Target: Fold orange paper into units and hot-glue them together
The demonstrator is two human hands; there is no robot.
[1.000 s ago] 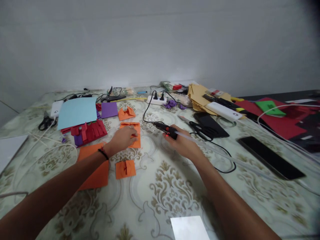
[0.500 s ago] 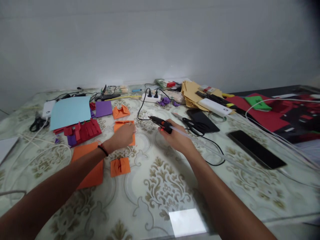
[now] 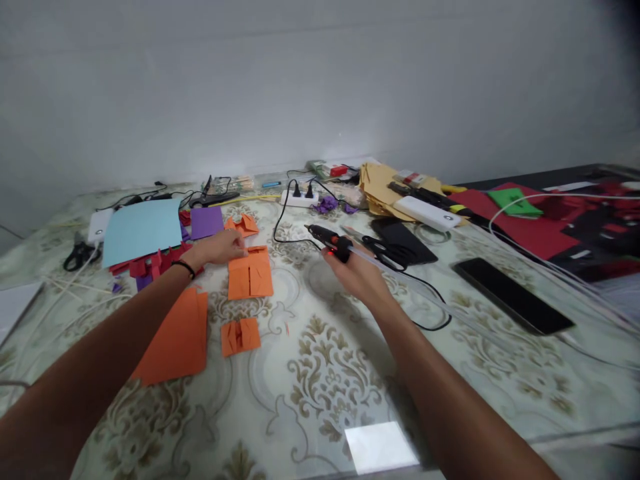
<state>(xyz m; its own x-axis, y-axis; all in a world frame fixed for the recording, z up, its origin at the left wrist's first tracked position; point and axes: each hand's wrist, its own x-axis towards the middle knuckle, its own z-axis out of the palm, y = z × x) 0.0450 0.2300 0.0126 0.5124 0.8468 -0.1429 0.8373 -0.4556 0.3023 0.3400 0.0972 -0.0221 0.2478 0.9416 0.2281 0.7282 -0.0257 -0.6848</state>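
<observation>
In my right hand (image 3: 355,268) is a black hot glue gun (image 3: 327,237) with a small red light, its nozzle pointing up and left and a long clear glue stick (image 3: 415,285) trailing from its back. My left hand (image 3: 220,247), a dark band on its wrist, has its fingers closed just above a folded orange paper piece (image 3: 250,275). Whether anything is between those fingertips is hidden. Behind it lies another folded orange paper piece (image 3: 243,225), and nearer me a smaller one (image 3: 241,336). Orange sheets (image 3: 177,340) lie partly under my left forearm.
A light blue sheet (image 3: 143,227), purple paper (image 3: 207,222) and dark red folded strips (image 3: 150,263) lie left. A white power strip (image 3: 300,197) stands at the back. Black scissors (image 3: 387,252), phones (image 3: 513,295), tan paper pieces (image 3: 377,190) and a white power bank (image 3: 427,213) occupy the right.
My left hand has moved left and slightly back, off the middle orange piece, which now shows fully. My right hand and the glue gun have shifted slightly right.
</observation>
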